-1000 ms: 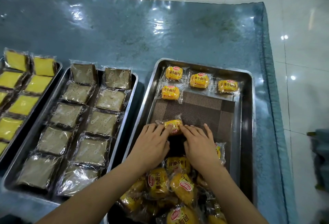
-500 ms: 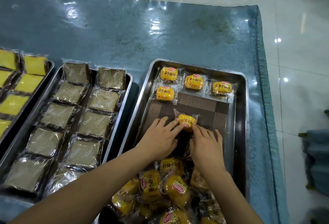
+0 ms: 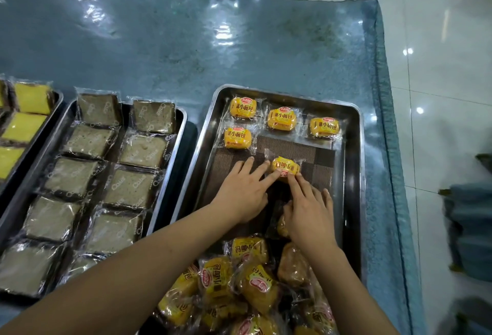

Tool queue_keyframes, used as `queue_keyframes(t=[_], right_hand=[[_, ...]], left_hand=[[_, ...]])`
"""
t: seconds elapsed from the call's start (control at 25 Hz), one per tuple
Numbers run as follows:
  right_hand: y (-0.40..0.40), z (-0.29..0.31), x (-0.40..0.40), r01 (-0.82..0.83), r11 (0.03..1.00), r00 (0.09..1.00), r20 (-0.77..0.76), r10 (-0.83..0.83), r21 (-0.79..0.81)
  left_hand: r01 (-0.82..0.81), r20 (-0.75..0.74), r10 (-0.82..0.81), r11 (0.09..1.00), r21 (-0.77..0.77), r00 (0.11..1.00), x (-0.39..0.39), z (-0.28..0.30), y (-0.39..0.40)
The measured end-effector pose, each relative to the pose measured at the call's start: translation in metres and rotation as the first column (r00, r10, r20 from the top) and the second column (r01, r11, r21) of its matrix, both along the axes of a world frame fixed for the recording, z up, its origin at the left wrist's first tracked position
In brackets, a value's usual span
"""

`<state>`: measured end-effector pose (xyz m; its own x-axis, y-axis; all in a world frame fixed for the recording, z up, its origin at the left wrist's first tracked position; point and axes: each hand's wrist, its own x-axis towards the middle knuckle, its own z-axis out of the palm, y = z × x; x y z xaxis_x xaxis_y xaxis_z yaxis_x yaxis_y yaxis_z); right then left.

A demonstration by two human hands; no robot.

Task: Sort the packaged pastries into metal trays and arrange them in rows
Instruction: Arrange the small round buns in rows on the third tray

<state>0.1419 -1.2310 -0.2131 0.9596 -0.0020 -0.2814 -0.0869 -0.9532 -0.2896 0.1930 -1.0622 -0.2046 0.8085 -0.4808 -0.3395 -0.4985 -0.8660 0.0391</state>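
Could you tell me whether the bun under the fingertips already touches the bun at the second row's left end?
No, the bun under the fingertips lies apart from the second-row bun, with mat between.

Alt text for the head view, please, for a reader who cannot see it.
Both hands, left hand and right hand, push a yellow bun packet with straight fingers up the right metal tray, toward four arranged packets. Loose packets pile at its near end.

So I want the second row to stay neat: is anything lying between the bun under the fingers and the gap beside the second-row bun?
Nothing visible. The bun under both hands' fingertips has only bare brown mat between it and the slot right of the second-row bun.
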Motion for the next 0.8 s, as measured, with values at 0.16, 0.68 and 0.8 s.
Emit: queue_keyframes(t=[0.16, 0.68, 0.8], right_hand=[[-0.004, -0.002, 0.009, 0.005, 1.000, 1.000, 0.013, -0.005, -0.025], [-0.008, -0.002, 0.054, -0.066, 0.997, 0.997, 0.043, 0.064, 0.027], [-0.005, -0.001, 0.063, -0.123, 0.992, 0.992, 0.031, 0.122, 0.027]], left_hand=[[-0.014, -0.004, 0.013, 0.999, -0.038, 1.000, -0.003, 0.000, 0.003], [-0.057, -0.044, 0.047, 0.965, -0.255, 0.998, 0.004, 0.004, -0.014], [-0.048, -0.066, 0.029, 0.947, -0.317, 0.997, -0.005, 0.003, -0.017]])
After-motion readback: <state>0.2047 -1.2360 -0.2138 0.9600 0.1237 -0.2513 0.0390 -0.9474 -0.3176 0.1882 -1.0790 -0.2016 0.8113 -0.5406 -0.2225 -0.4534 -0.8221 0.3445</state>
